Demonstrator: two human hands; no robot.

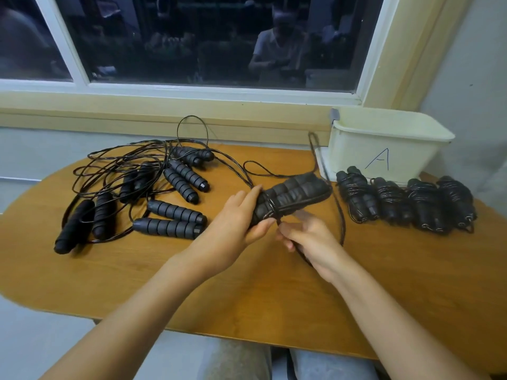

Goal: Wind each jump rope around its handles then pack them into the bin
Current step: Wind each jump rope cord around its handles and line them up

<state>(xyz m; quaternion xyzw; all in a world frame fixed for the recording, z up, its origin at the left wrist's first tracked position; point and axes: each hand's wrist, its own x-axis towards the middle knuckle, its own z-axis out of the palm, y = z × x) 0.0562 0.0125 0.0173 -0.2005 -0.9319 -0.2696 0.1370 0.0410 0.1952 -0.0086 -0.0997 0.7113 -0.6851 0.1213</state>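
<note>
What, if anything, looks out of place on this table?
Four wound black jump-rope bundles lie on the brown wooden table before the cream plastic bin marked A, not inside it. At left, the unwound black ropes form a tangled heap.

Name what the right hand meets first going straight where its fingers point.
The right hand would likely meet the handle pair held by the left hand, near its thumb; depth unclear.

A dark-paned, white-framed window [192,37] is seen above a cream sill [137,105], behind the wooden tabletop's [247,297] far edge.
</note>
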